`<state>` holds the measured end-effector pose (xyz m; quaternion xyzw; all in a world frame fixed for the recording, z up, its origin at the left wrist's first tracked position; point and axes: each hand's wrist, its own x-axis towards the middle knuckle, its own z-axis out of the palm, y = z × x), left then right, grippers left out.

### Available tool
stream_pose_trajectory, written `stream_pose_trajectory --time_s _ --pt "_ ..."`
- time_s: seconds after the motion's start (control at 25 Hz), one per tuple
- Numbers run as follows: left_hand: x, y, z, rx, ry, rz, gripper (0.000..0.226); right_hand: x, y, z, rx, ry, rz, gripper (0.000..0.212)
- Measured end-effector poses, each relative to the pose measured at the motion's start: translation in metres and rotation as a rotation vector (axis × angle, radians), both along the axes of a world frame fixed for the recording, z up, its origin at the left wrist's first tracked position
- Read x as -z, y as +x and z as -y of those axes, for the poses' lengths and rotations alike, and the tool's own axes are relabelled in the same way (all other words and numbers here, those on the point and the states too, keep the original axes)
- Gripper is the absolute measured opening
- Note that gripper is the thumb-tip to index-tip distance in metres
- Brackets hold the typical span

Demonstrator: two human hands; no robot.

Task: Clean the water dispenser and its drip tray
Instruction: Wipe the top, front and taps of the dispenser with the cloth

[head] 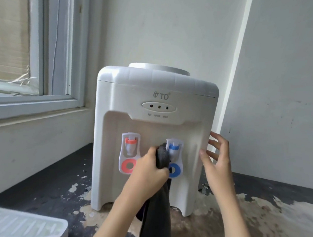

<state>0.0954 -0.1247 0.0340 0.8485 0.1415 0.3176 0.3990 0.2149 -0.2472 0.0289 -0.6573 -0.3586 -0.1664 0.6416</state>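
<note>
Dispenser (153, 136) upright, taps facing camera; left hand (147, 171) grips cloth (160, 193); right hand (217, 160) fingers spread.

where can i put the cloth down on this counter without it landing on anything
Bare counter lies right of the water dispenser, between its base and the wall, below the right hand. A dark strip also runs between the dispenser and the drip tray. The tap recess is crowded: left hand, cloth.
</note>
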Motion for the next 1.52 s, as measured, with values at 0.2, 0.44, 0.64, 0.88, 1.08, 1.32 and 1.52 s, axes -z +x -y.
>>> stream_pose_trajectory --time_s 0.2,0.44,0.64,0.88,1.08,1.32,1.52 --pt "0.029 0.009 0.003 -0.006 -0.006 -0.025 0.045 0.002 0.004 -0.001 0.008 0.030 0.012 0.042" --pt "0.064 0.008 -0.006 0.007 -0.028 -0.036 0.048 0.003 0.002 -0.003 0.008 0.039 0.017 0.041" --pt "0.098 -0.008 -0.010 -0.041 -0.077 0.122 0.050 0.003 0.001 0.000 -0.001 0.013 0.008 0.042" --pt "0.083 0.010 0.009 -0.060 -0.541 0.552 0.034 0.003 0.000 0.002 -0.010 -0.011 -0.022 0.044" --pt "0.076 0.043 0.006 -0.079 -0.420 0.630 0.041 0.004 0.003 0.001 -0.014 -0.011 -0.017 0.045" --pt "0.088 0.053 -0.013 -0.189 -0.032 0.572 0.055 0.005 0.005 -0.001 -0.021 0.001 0.009 0.044" --pt "0.108 0.063 -0.024 -0.507 0.504 0.347 0.058 0.008 0.005 -0.001 -0.029 -0.001 0.009 0.043"
